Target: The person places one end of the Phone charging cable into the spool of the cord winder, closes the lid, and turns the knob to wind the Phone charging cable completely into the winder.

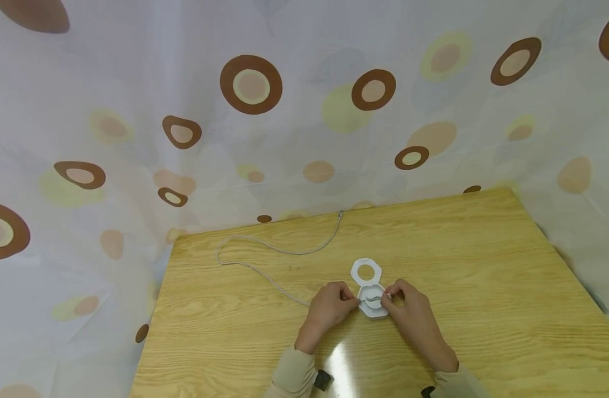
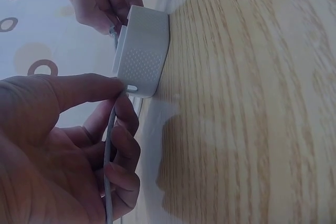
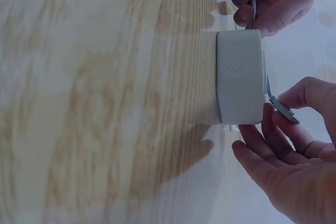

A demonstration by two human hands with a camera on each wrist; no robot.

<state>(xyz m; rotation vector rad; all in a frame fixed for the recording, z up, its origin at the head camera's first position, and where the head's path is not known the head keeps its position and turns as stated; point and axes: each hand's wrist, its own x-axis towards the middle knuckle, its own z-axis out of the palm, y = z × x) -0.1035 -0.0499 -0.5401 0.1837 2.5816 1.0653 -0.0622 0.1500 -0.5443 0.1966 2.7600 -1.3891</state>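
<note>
A white hexagonal cable case (image 1: 373, 314) sits on the table with its ringed lid (image 1: 355, 272) flipped back on the far side. Inside it stands a round hub, and a pale grey cable (image 2: 107, 153) passes across it. My left hand (image 1: 331, 304) pinches the cable between thumb and index finger at the case's left wall, by a small slot; the cable runs on down over the other fingers. At the right wall, my right hand (image 1: 413, 312) pinches the cable's end, whose connector (image 3: 284, 109) has a metal tip.
From the left hand the cable (image 1: 264, 275) loops over the wooden table (image 1: 458, 249) toward the back edge, where its other plug (image 1: 341, 214) lies. A patterned cloth (image 1: 294, 132) rises behind the table and along its sides.
</note>
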